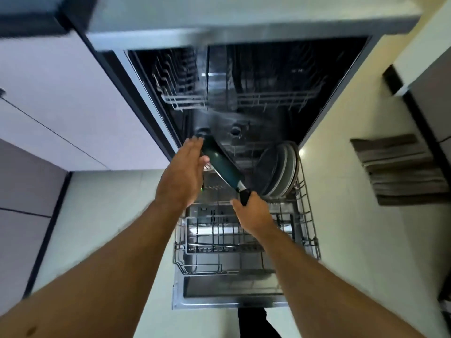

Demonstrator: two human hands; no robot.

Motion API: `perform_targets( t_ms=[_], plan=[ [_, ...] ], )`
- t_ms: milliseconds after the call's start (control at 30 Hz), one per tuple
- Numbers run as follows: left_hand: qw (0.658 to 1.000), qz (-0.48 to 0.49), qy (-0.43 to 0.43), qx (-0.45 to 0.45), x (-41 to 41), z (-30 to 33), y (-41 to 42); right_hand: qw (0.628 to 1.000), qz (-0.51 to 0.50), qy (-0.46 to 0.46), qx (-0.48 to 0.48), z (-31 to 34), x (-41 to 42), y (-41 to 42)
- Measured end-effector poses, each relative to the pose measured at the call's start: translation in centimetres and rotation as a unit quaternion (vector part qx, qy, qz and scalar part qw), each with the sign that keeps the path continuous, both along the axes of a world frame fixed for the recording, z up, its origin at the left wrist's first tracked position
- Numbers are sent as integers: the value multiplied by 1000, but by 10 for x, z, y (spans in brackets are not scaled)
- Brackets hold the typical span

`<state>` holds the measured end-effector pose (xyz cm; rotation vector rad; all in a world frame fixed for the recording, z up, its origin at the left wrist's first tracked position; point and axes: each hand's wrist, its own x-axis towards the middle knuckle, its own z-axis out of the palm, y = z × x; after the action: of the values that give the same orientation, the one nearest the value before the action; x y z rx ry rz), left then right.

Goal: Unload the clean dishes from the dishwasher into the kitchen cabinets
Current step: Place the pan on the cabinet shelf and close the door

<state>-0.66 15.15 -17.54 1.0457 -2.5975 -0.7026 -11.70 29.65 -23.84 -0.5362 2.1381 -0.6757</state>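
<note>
Floor tiling in pale cream [341,215] is filling the room at 3 and 7 o'clock, with lilac flat-fronted cabinet doors [61,106] occupying 9 to 11 o'clock. An open stainless-steel dishwasher [244,93] is sitting at 12 o'clock, its dark cavity blurred by camera motion. The grey wire lower rack [244,240] is standing pulled out over the lowered door at 6 o'clock.

A dark teal frying pan with a black handle [219,164] is tilting on edge above the rack at centre. The right hand [253,211] is gripping the handle, fingers curled round it. The left hand [185,172] is lying flat against the pan's underside at 10 o'clock of the pan, fingers straight and pressed together.

A stack of grey round plates [280,167] is standing on edge in the rack's far right corner, just beside the pan's handle. The near half of the rack is offering open room. A folded grey-brown striped towel [400,169] is lying on the floor at 3 o'clock, well apart from the rack.

The pan's far rim is merging with the dark interior. The upper rack [244,98] is hard to make out.
</note>
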Motion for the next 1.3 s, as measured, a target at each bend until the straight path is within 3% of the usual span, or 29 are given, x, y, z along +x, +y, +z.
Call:
perform_targets(
  t_ms=[267,500,733,867,1067,1300],
  plan=[
    [996,58,41,-50,84,145,32,991,114,61,-38,150,28,41],
    [989,123,53,-63,172,239,59,952,236,180,-72,278,61,56],
    [973,185,96,-100,248,328,68,886,355,286,-90,375,99,32],
    [960,205,123,-146,274,363,58,848,381,349,-121,423,114,9],
    [938,252,156,-181,311,415,37,760,405,476,-176,495,122,-43],
    [900,293,195,-257,347,483,29,688,421,536,-249,576,141,-105]
  ],
)
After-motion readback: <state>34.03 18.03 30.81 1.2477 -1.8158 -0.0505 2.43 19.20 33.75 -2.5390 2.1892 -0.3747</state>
